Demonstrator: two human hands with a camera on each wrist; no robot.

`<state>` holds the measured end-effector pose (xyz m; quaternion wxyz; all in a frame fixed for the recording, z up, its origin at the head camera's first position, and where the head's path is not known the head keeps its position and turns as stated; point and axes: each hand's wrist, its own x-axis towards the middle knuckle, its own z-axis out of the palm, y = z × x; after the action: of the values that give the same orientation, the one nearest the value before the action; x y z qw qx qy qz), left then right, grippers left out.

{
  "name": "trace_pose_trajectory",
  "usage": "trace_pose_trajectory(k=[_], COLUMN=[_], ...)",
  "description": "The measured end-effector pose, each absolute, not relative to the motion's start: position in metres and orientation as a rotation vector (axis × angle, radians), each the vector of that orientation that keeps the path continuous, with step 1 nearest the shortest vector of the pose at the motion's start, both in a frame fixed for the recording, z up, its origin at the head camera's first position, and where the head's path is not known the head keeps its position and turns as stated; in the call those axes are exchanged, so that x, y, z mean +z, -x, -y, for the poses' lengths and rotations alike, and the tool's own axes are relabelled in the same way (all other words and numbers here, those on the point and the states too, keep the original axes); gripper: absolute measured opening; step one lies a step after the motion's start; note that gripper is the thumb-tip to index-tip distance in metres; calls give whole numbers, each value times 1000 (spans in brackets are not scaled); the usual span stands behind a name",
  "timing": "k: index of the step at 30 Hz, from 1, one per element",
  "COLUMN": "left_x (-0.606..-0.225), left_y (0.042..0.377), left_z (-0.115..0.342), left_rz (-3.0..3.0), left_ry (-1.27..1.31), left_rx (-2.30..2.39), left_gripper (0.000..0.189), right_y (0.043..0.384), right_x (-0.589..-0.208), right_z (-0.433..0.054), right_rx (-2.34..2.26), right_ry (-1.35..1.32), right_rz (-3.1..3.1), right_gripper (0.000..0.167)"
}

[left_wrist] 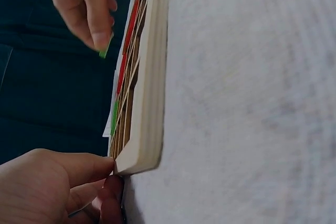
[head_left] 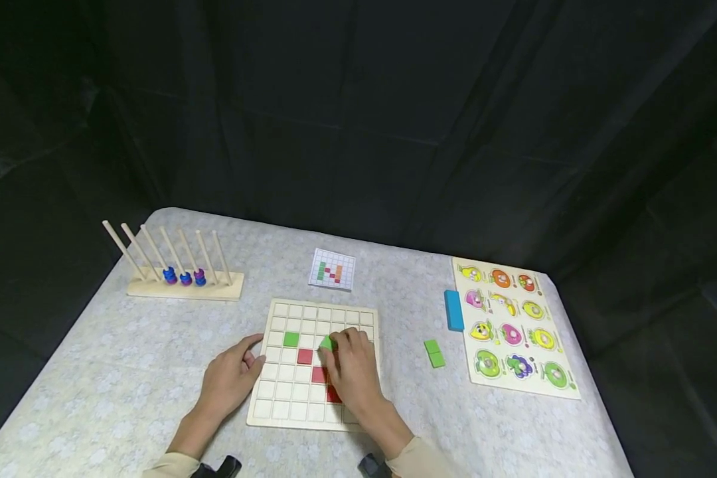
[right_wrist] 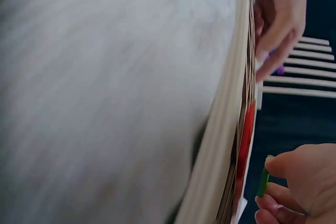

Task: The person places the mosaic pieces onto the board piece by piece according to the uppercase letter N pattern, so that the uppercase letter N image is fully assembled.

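My right hand (head_left: 355,368) pinches a green square tile (head_left: 326,343) between thumb and fingers, just above the wooden grid board (head_left: 281,413). In the left wrist view this tile (left_wrist: 105,51) is tilted and apart from the board. On the board lie another green tile (head_left: 291,339) and red tiles (head_left: 305,356) in a diagonal, the lowest partly covered by my right hand. My left hand (head_left: 230,378) rests at the board's left edge, thumb and index fingertips touching it; its other fingers are partly hidden.
Behind the board lies a small pattern card (head_left: 332,269). Two green tiles (head_left: 434,354) lie to the right, with a blue block (head_left: 453,310) beside a fruit puzzle board (head_left: 478,372). A wooden peg stand (head_left: 227,291) with blue and purple rings is at the back left.
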<state>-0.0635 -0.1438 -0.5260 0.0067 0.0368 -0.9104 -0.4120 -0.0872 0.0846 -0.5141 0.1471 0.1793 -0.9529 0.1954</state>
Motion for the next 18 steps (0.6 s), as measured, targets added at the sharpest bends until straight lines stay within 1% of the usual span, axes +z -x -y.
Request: trace_pose_trajectory(k=[14, 18], left_x=[-527, -529], left_y=[64, 64], left_z=[145, 145], left_rz=[2842, 2845], left_ry=[-100, -96], left_rx=[-1279, -1267], left_gripper=[41, 41], right_y=[87, 89], right_x=[-517, -517], right_z=[-56, -51], right_rx=[454, 404], right_ry=[-835, -916], right_rz=[2766, 2755], right_gripper=[26, 24])
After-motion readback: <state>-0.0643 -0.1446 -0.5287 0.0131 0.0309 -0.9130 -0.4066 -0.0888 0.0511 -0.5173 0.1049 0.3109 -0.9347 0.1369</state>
